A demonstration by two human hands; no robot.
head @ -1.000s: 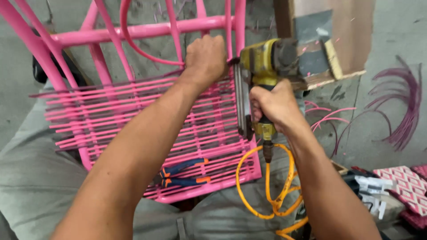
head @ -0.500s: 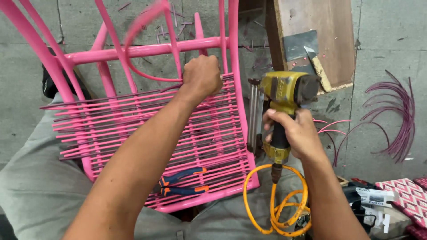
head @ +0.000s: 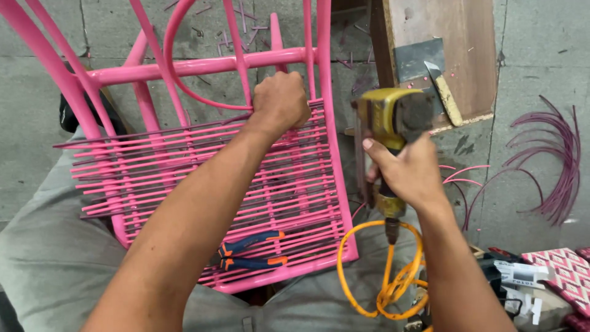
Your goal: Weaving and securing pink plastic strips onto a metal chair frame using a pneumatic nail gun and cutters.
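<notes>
Inside right-hand fingers (head: 376, 149) — yellow staple gun (head: 393, 120), gripped.

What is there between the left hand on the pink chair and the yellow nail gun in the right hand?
In the head view, the chair's pink side rail runs between the left hand and the yellow nail gun; beyond it only grey floor shows.

Single head cam, looking steeply down, close range: pink chair frame (head: 184, 67) on the lap fills left-centre, concrete floor (head: 534, 55) beyond. No second view.
</notes>
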